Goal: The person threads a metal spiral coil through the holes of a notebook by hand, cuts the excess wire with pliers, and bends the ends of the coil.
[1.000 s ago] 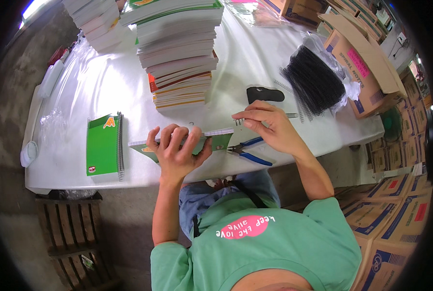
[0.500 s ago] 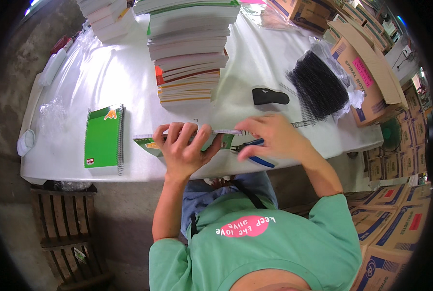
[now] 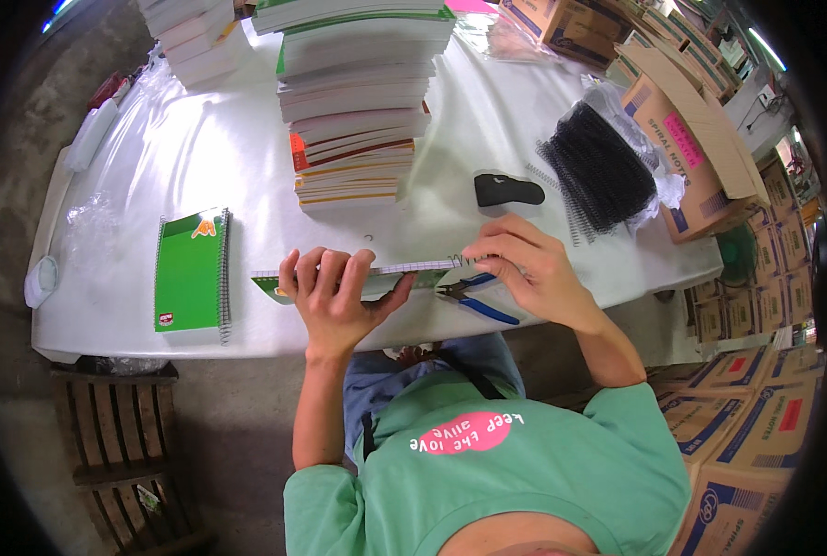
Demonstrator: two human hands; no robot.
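My left hand (image 3: 325, 298) grips a green-covered notebook (image 3: 397, 282), held on its long side with the punched page edge upward. A spiral wire coil (image 3: 456, 261) shows at the right end of that edge. My right hand (image 3: 530, 271) has thumb and fingers pinched on the coil there; part of it is hidden by the fingers. Just below lie pliers (image 3: 488, 309) with blue handles, jaws toward the notebook. Another green spiral notebook (image 3: 189, 278) rests flat to the left, a coil along its right side.
A tall stack of unbound notebooks (image 3: 353, 102) stands behind my hands, with another stack (image 3: 191, 42) at far left. A black pouch-like object (image 3: 508, 190) lies before a heap of dark spiral coils (image 3: 604, 167). An open carton (image 3: 687, 148) stands at right. A wooden slatted seat (image 3: 121, 435) is at lower left.
My right hand's fingers, apart and blurred before, have closed on the coil at the notebook's right end. The left hand keeps its hold. The whole view has shifted slightly.
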